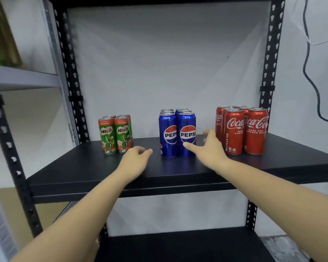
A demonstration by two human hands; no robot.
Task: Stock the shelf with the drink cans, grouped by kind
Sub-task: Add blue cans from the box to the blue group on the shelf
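Note:
On the black shelf board [83, 167] stand three groups of cans: green Milo cans [115, 135] at the left, blue Pepsi cans [176, 133] in the middle, red Coca-Cola cans [242, 129] at the right. My left hand [135, 157] lies over the shelf between the Milo and Pepsi groups, fingers loosely bent, holding nothing. My right hand [208, 148] is spread beside the front right Pepsi can, its thumb against the can's lower side, fingers reaching behind toward the Coca-Cola cans. It holds nothing.
Black perforated uprights [269, 63] frame the shelf on both sides. A lower black shelf [178, 246] sits below. A grey rack [27, 78] stands at the left. A black cable [309, 72] hangs on the white wall at the right.

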